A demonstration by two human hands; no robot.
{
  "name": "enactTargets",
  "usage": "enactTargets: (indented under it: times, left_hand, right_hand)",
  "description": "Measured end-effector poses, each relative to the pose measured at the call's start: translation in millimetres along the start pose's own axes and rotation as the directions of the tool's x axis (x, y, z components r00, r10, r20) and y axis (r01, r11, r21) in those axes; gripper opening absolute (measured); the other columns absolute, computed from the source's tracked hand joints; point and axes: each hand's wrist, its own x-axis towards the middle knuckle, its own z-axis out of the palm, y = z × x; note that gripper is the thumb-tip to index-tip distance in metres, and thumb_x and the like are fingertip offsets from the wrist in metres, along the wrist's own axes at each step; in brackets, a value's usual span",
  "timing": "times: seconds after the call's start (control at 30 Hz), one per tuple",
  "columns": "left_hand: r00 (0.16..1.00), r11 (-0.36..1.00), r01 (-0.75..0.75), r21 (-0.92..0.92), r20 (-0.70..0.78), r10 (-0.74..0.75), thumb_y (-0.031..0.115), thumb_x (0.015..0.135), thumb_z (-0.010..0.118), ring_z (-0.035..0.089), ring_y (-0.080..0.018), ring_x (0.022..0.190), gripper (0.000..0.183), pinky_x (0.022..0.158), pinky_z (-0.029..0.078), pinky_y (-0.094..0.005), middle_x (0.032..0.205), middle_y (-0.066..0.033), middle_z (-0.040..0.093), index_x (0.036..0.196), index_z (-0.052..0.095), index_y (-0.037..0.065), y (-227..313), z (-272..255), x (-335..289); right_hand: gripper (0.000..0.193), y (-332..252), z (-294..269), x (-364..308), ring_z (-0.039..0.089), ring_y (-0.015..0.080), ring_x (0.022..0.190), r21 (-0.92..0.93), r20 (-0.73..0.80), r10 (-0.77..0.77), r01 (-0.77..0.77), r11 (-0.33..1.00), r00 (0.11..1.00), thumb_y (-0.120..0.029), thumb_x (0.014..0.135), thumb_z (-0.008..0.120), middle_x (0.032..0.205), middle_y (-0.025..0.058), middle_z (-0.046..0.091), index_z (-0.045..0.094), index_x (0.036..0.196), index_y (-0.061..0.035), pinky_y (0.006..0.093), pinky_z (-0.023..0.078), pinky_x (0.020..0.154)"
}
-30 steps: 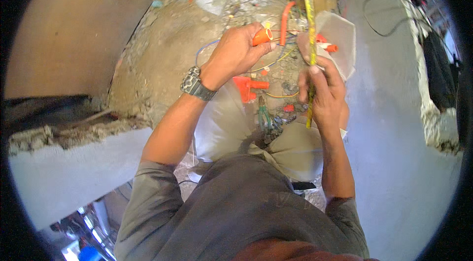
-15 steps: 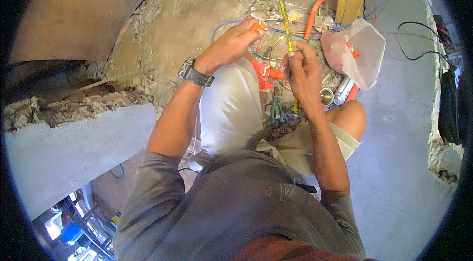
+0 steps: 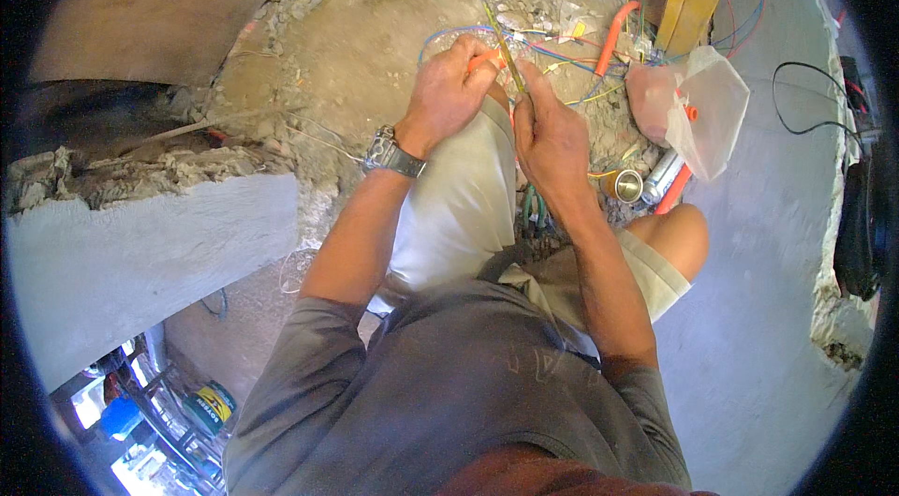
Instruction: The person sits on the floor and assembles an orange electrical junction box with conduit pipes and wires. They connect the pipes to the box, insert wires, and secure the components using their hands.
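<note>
My left hand [image 3: 448, 88] is closed around a short piece of orange plastic pipe [image 3: 484, 59]. Held in my right hand [image 3: 554, 138] is a narrow yellow hacksaw blade [image 3: 507, 54]. It slants away from me, just beside the pipe's end and seemingly against it; the exact contact is too small to make out. Both hands are close together in front of my raised left knee. Below my right hand, green-handled pliers [image 3: 535, 206] lie on the ground, partly covered by the hand and wrist.
A curved orange pipe [image 3: 615, 39] and loose coloured wires [image 3: 562, 54] lie on the rubble ahead. To the right are an open tin [image 3: 625, 185], a silver can [image 3: 664, 177] and a clear plastic bag [image 3: 714, 117]. A broken-topped grey wall [image 3: 159, 257] stands left.
My right hand has moved left and swung the blade across to the pipe. My left hand has turned inward, and the orange box between my hands is now mostly hidden.
</note>
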Motion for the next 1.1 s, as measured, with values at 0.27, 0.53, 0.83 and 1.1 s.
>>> enactTargets:
  times: [0.27, 0.53, 0.83, 1.1]
  left_hand:
    - [0.991, 0.981, -0.102, 0.165, -0.063, 0.114, 0.031, 0.09, 0.063, 0.07, -0.0394, 0.074, 0.028, 0.068, 0.055, -0.0499, 0.081, -0.0196, 0.071, 0.1, 0.066, 0.005, -11.6, 9.0, -0.6]
    - [0.995, 0.993, -0.05, 0.105, -0.078, 0.058, 0.031, 0.089, 0.063, 0.07, -0.0403, 0.075, 0.029, 0.069, 0.054, -0.0494, 0.082, -0.0205, 0.071, 0.098, 0.066, 0.005, -10.0, 12.2, 0.4]
    - [0.998, 0.999, -0.021, 0.025, -0.059, 0.023, 0.03, 0.09, 0.063, 0.07, -0.0414, 0.078, 0.027, 0.07, 0.054, -0.0503, 0.082, -0.0212, 0.07, 0.098, 0.066, 0.005, -12.9, 13.3, 0.3]
    - [0.994, 0.995, -0.064, 0.074, -0.082, 0.07, 0.03, 0.09, 0.064, 0.07, -0.0395, 0.076, 0.027, 0.068, 0.053, -0.048, 0.082, -0.0203, 0.07, 0.096, 0.067, 0.004, -7.8, 11.1, -2.1]
  right_hand:
    - [0.047, -0.8, 8.9, -12.0, 0.068, 0.0365, 0.064, -0.058, -0.031, -0.041, 0.039, 0.998, 0.999, -0.009, 0.095, 0.064, 0.078, 0.0194, 0.067, 0.056, 0.141, -0.0119, 0.0472, 0.052, 0.057]
    - [0.056, -2.3, 14.5, -21.0, 0.068, 0.0349, 0.065, -0.185, -0.018, -0.082, 0.077, 0.98, 0.996, -0.006, 0.092, 0.064, 0.077, 0.0156, 0.068, 0.052, 0.146, -0.0122, 0.0471, 0.053, 0.055]
    - [0.044, 2.8, 5.5, -41.1, 0.069, 0.0286, 0.063, 0.059, -0.112, -0.001, 0.008, 0.998, 0.994, -0.014, 0.095, 0.066, 0.079, 0.0165, 0.069, 0.061, 0.138, -0.0073, 0.0406, 0.052, 0.056]
    - [0.031, 8.2, -2.4, -9.1, 0.058, 0.0169, 0.057, 0.528, 0.101, 0.395, -0.386, 0.757, 0.913, -0.02, 0.1, 0.065, 0.068, 0.0107, 0.064, 0.062, 0.127, -0.0045, 0.0328, 0.045, 0.054]
